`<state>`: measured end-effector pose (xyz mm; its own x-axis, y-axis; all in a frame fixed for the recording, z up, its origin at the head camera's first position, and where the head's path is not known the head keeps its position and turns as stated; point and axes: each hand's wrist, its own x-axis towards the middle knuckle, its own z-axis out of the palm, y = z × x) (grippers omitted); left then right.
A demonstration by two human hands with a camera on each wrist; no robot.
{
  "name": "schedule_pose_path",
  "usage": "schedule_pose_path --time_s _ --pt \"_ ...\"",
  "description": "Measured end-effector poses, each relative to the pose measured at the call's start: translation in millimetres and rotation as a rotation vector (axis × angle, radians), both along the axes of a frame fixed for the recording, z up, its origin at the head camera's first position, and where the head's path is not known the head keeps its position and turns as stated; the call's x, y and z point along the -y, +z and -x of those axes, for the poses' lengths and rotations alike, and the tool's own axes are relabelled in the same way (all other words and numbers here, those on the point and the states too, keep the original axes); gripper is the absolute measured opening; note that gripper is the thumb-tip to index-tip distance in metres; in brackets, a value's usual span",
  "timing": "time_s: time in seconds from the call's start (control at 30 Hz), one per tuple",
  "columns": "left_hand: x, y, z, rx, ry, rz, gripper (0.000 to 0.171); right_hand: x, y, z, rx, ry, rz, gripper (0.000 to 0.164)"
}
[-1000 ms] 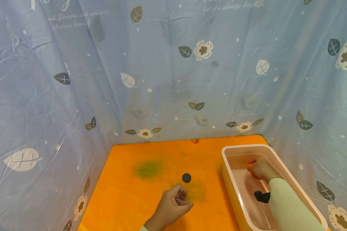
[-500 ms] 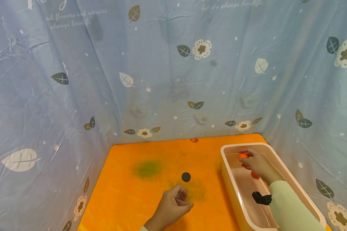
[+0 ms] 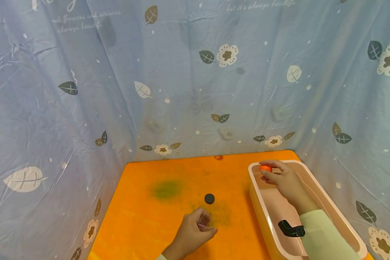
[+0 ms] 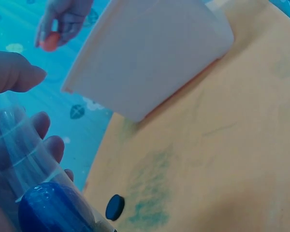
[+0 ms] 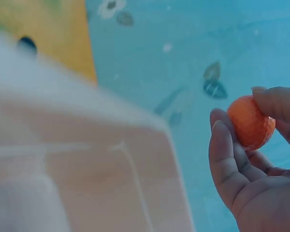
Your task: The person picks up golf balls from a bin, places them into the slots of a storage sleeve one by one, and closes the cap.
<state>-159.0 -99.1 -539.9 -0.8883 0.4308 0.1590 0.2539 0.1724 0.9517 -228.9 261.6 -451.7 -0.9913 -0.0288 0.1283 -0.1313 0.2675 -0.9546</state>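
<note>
My right hand [image 3: 287, 182] pinches an orange ball [image 5: 250, 123] between thumb and fingertips. It stands over the far left corner of a pale pink plastic bin [image 3: 254, 196], the ball near rim height in the head view. Around a clear plastic tube [image 4: 26, 150], the fingers of my left hand [image 3: 192, 231] are curled, low over the front of the table. Inside that tube a blue ball [image 4: 53, 208] shows in the left wrist view. A small round black cap [image 3: 209, 198] lies flat on the table just beyond the left hand.
The orange tabletop [image 3: 139, 216] carries greenish stains. A blue curtain [image 3: 188, 90] with leaves and flowers hangs behind and on both sides. The bin takes up the table's right side, and a black wrist device [image 3: 290, 229] sits on the right sleeve.
The right hand has risen from inside the bin, moving left and away with the orange ball. A second orange-red thing glimpsed in the bin is hidden now. The left hand stays put.
</note>
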Motion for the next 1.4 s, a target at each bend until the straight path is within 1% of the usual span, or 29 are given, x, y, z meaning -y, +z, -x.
schedule_pose_path --time_s 0.17,0.33,0.4,0.53,0.73,0.87,0.93,1.0,1.1,1.23,1.4 --pt "0.3 -0.2 -0.4 -0.001 -0.002 0.003 0.024 16.1 15.0 -9.7 -0.061 0.051 0.074 0.044" --pt "0.0 -1.5 -1.2 0.010 -0.008 -0.010 0.024 32.0 26.2 -21.6 -0.094 0.124 0.099 0.037" --pt "-0.1 -1.6 -1.5 0.012 -0.008 -0.010 0.023 39.4 29.5 -26.7 -0.102 0.163 0.110 0.034" --pt "0.0 -1.1 -1.4 0.010 -0.001 0.005 0.024 56.2 29.9 -35.7 -0.105 0.239 0.150 0.033" --pt "0.3 0.8 -0.1 -0.002 0.011 0.025 0.023 79.7 18.6 -49.5 -0.057 0.322 0.211 0.036" --pt "0.8 0.5 0.8 -0.013 0.007 0.024 0.024 92.4 8.6 -58.2 -0.029 0.365 0.222 0.033" --pt "1.2 -0.1 1.3 -0.023 0.002 0.020 0.025 98.0 3.0 -61.7 -0.037 0.398 0.226 0.031" --pt "1.6 -0.8 1.9 -0.036 -0.002 0.017 0.026 103.4 -3.3 -64.1 -0.042 0.433 0.253 0.029" --pt "1.2 -1.8 3.0 -0.059 -0.004 0.015 0.025 111.4 -11.4 -66.6 -0.074 0.483 0.279 0.028" --pt "0.4 -3.8 3.7 -0.077 -0.004 0.009 0.025 120.4 -19.7 -69.2 -0.111 0.516 0.281 0.028" --pt "-1.4 -6.3 4.8 -0.105 -0.006 0.002 0.024 127.9 -24.2 -73.3 -0.077 0.537 0.273 0.027"
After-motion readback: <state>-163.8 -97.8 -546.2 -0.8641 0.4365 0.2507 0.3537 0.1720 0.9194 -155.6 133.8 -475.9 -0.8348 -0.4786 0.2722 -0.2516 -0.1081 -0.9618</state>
